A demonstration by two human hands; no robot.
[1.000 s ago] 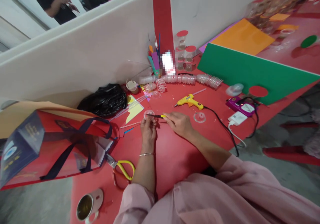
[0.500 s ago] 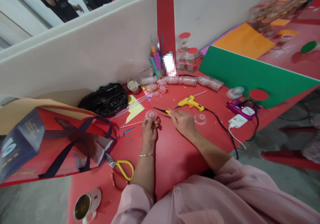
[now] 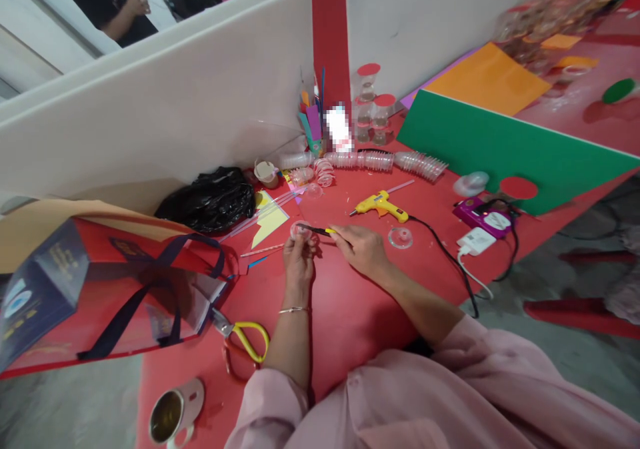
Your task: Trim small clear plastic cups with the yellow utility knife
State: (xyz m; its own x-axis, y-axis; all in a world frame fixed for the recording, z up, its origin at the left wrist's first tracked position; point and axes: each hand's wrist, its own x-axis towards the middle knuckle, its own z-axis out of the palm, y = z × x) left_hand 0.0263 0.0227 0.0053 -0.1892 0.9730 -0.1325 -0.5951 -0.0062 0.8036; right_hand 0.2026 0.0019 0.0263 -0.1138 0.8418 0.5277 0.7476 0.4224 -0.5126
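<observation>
Between the fingertips of my left hand (image 3: 299,260) is a small clear plastic lid (image 3: 295,227), round with a raised centre. My right hand (image 3: 365,249) is closed round the yellow handle of a slim tool with a long dark tip (image 3: 320,230); its exact kind is hard to make out. The dark tip lies over the lid, at its middle or right side, and I cannot tell whether it touches. Right of my right hand, a similar clear lid (image 3: 401,237) rests on the red table (image 3: 350,302). A yellow glue gun (image 3: 383,205) lies just beyond.
Stacked clear cups (image 3: 377,162) line the back. At left are a black plastic bag (image 3: 215,199), a gift bag (image 3: 125,275), scissors (image 3: 245,339) and a mug of liquid (image 3: 190,402). A purple power strip (image 3: 475,217), cables and a green board (image 3: 500,152) stand right.
My right hand has moved slightly left, bringing the tool's dark tip from beside the lid to over it. My left hand stays put. A person behind the partition has moved an arm.
</observation>
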